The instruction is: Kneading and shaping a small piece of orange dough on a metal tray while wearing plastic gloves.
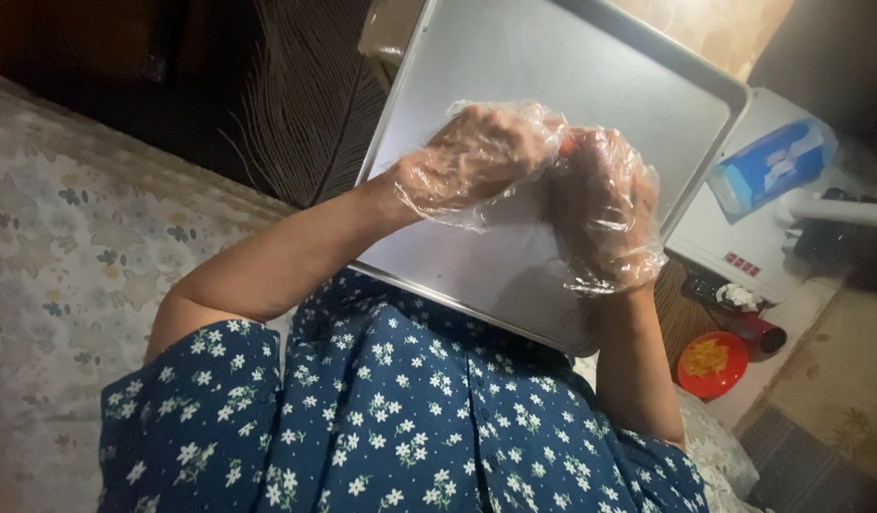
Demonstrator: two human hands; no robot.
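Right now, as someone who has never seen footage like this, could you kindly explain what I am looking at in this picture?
There is no machine here: a camera worn on a person's head looks down at their own two hands. Both wear loose clear plastic gloves. The left hand and right hand meet above an empty metal baking tray, pinching something small and orange that is too hidden to identify. Below is the person's blue flowered garment. To the right lie a blue tissue pack and a red bowl of yellowish food.
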